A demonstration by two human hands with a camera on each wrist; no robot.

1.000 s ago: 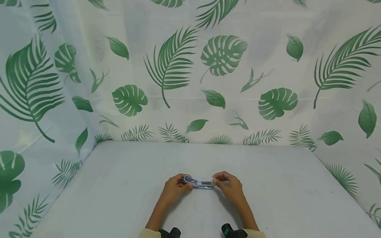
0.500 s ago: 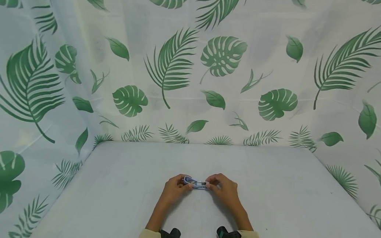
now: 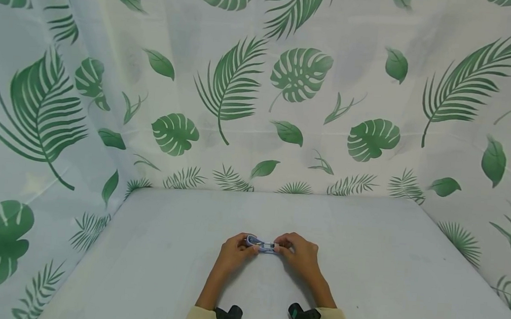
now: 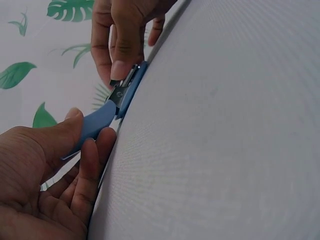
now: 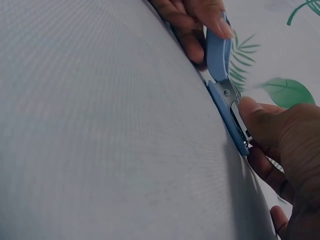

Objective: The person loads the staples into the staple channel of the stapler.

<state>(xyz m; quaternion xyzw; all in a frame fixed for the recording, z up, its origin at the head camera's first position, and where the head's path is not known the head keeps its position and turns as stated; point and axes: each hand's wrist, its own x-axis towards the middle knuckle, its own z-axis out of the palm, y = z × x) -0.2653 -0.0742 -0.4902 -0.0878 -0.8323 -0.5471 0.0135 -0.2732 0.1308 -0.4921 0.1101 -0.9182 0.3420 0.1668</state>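
A light-blue stapler (image 3: 255, 240) lies on the white table with its top cover swung back, so its metal magazine shows. My left hand (image 3: 232, 253) grips the raised cover (image 4: 97, 121) between thumb and fingers. Over the magazine, my right hand (image 3: 303, 256) pinches a small dark metal piece (image 4: 115, 83). Its kind is hard to tell, as the fingertips cover most of it. In the right wrist view, the right thumb (image 5: 252, 111) lies against the metal part, beside the blue base (image 5: 227, 116).
The white table (image 3: 189, 214) stretches around both hands. A leaf-printed curtain (image 3: 242, 89) hangs behind it and at the sides. Black wrist devices (image 3: 228, 316) sit at both cuffs.
My right hand has moved left from the stapler's far right end onto its magazine, and its fingertips now cover part of it. My left hand has kept its hold on the cover.
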